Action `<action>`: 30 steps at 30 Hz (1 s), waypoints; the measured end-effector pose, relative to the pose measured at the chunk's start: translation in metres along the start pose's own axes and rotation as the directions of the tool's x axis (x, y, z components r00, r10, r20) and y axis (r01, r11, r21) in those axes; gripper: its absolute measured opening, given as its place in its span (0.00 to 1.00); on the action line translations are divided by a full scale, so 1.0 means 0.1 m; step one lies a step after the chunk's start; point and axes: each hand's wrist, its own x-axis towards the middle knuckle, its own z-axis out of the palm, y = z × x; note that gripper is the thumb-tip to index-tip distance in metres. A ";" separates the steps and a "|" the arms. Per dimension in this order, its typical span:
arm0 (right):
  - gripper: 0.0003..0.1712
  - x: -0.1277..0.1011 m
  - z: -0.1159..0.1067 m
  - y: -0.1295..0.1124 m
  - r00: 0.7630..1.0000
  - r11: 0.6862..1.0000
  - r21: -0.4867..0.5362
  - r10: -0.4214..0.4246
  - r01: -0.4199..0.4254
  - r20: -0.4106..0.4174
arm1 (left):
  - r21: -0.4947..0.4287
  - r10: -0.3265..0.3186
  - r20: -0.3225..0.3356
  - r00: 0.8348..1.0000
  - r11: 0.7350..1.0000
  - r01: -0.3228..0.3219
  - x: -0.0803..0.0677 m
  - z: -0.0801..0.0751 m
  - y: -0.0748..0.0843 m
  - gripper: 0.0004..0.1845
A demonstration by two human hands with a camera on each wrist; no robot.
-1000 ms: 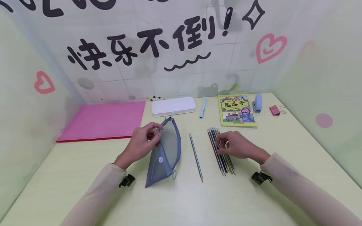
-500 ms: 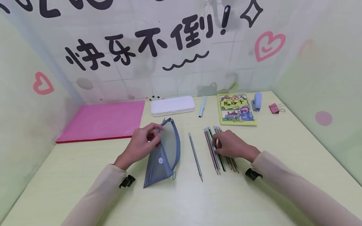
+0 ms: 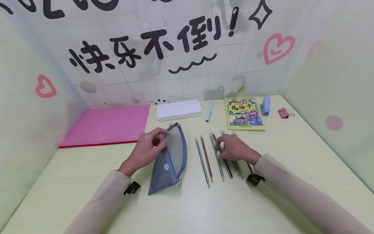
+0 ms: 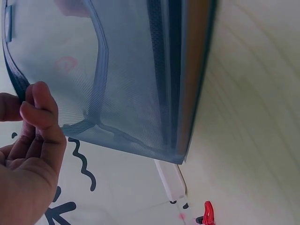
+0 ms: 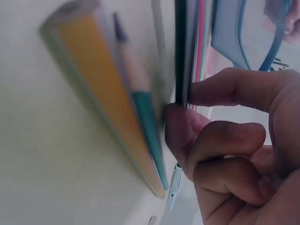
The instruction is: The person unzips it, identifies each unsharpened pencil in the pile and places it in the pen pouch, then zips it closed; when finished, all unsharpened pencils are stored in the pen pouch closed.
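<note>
The blue mesh pouch (image 3: 170, 156) is held up off the desk (image 3: 187, 208) at its rim, pinched between thumb and curled fingers (image 4: 40, 110) of the left hand (image 3: 147, 149). The right hand (image 3: 233, 149) is laid over the spread pencils (image 3: 217, 156). Only the right wrist view shows its fingers (image 5: 225, 91) curled and pressed against one dark pencil (image 5: 181, 51); the spread is seen only from the head view.
</note>
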 end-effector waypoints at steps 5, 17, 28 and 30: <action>0.12 0.00 -0.07 -0.08 1.000 0.991 0.133 0.005 -0.004 -0.012 | -0.003 0.002 -0.001 1.000 1.000 -0.002 0.01 0.00 0.00 0.12; 0.15 0.13 -0.04 -0.53 0.991 0.936 0.346 -0.014 0.059 -0.132 | 0.008 0.032 0.000 0.999 0.999 -0.032 0.06 0.01 0.05 0.12; 0.16 0.23 0.28 -0.94 0.988 0.842 0.530 -0.025 0.102 -0.151 | -0.011 -0.003 -0.006 1.000 1.000 0.002 0.02 0.05 0.07 0.12; 0.16 0.21 0.31 -0.97 0.988 0.836 0.539 -0.028 0.107 -0.151 | -0.009 0.007 -0.011 1.000 1.000 -0.007 0.03 0.05 0.07 0.12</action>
